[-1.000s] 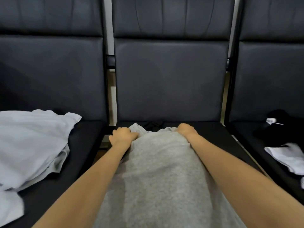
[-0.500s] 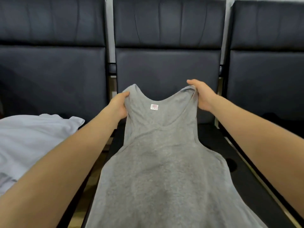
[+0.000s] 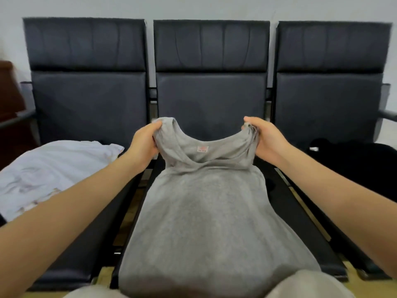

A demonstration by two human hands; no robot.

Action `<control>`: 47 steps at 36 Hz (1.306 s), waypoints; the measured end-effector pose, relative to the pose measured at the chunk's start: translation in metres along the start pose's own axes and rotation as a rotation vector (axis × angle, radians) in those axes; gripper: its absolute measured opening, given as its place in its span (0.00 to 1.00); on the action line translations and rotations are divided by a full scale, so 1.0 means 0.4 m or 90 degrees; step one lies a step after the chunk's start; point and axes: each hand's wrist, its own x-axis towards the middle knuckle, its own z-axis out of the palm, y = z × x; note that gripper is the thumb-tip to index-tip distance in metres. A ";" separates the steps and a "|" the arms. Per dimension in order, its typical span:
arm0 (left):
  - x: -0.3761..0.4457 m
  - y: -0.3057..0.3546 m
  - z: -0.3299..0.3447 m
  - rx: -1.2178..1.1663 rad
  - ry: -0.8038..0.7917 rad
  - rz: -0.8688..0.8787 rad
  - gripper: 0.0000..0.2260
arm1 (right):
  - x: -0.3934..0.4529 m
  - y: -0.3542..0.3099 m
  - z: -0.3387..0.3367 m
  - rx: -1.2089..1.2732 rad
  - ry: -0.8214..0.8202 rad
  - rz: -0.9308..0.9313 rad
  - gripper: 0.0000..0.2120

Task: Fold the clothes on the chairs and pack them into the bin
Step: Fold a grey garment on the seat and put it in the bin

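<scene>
A grey sleeveless top [image 3: 206, 211] hangs stretched over the middle chair's seat [image 3: 305, 229], neckline up, a small pink label showing inside the collar. My left hand [image 3: 144, 145] grips its left shoulder strap, bunched in the fingers. My right hand [image 3: 266, 138] grips the right strap the same way. Both hands hold the top lifted in front of the middle chair's backrest [image 3: 211, 97]. The lower hem drops out of view toward my lap. No bin is in view.
A white garment [image 3: 53, 168] lies crumpled on the left chair's seat. Black clothing [image 3: 352, 160] is piled on the right chair. Three dark padded chairs stand in a row against a pale wall. A brown piece of furniture [image 3: 8, 93] is at the far left.
The grey top went from lying on the seat to being lifted by its straps. Since half a second ago the straps have bunched in my hands and the view has pulled back.
</scene>
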 end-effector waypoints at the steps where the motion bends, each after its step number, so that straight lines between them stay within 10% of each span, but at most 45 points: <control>1: -0.024 -0.027 -0.016 0.022 -0.018 -0.018 0.12 | -0.026 0.027 -0.004 -0.004 -0.024 0.032 0.16; 9: -0.147 -0.156 -0.103 0.654 -0.475 -0.259 0.16 | -0.125 0.154 -0.043 -0.678 -0.091 0.230 0.19; 16: -0.020 -0.186 -0.059 0.657 -0.134 0.012 0.10 | -0.007 0.192 -0.113 -0.817 0.169 -0.004 0.21; 20: 0.016 -0.228 -0.039 0.840 -0.167 0.024 0.33 | 0.032 0.241 -0.145 -0.805 0.082 0.170 0.36; 23: 0.026 -0.285 -0.026 0.881 -0.238 -0.032 0.26 | 0.048 0.306 -0.166 -0.779 0.049 0.160 0.16; 47: 0.381 -0.276 -0.061 0.993 0.005 0.313 0.11 | 0.370 0.288 -0.253 -0.744 0.324 -0.179 0.09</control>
